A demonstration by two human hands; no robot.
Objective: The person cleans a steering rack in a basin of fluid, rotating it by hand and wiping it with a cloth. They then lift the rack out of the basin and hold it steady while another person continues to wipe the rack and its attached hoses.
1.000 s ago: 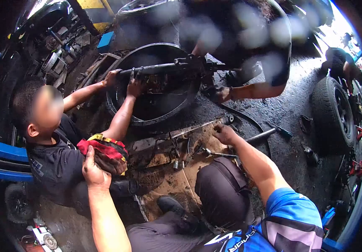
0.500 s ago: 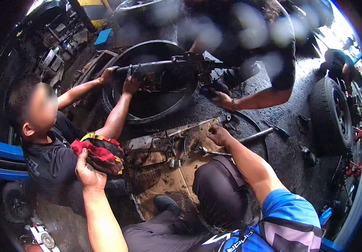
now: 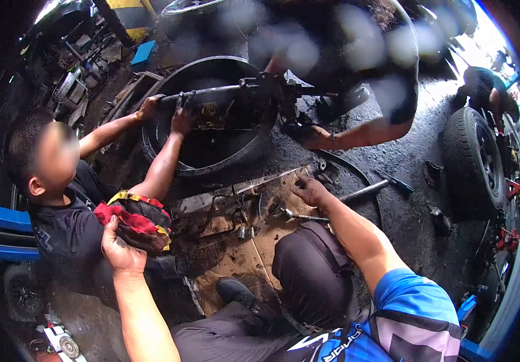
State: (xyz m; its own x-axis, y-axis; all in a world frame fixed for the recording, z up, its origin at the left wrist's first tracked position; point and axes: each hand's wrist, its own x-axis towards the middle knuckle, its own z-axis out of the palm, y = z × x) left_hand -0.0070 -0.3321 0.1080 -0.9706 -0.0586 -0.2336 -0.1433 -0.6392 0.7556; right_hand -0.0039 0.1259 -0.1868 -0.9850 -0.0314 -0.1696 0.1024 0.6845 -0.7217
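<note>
My left hand point(image 3: 124, 250) grips a red, black and yellow cloth point(image 3: 136, 223) at its lower left edge, close to a co-worker's arm. Bare and blackened, my right hand point(image 3: 312, 192) hovers by the right edge of the flattened cardboard point(image 3: 254, 259), above my knee; its fingers are partly curled, and whether anything is between them cannot be made out. A ratchet-like tool point(image 3: 302, 216) lies just below it. Sockets point(image 3: 246, 232) and dark metal parts lie on the cardboard. Two co-workers hold a long metal shaft assembly point(image 3: 211, 92) over a large round basin point(image 3: 196, 170).
A steel pipe point(image 3: 365, 191) and a dark hose point(image 3: 356, 171) lie on the oily floor right of my right hand. Farther right stands a wheel point(image 3: 474, 163). One co-worker point(image 3: 60, 223) crouches at left, another point(image 3: 386, 114) is across from me. Blue rails point(image 3: 6, 232) run along the left.
The view has shifted slightly. The co-worker's hand beneath the right end of the shaft assembly has moved a little left. My left hand still has the cloth.
</note>
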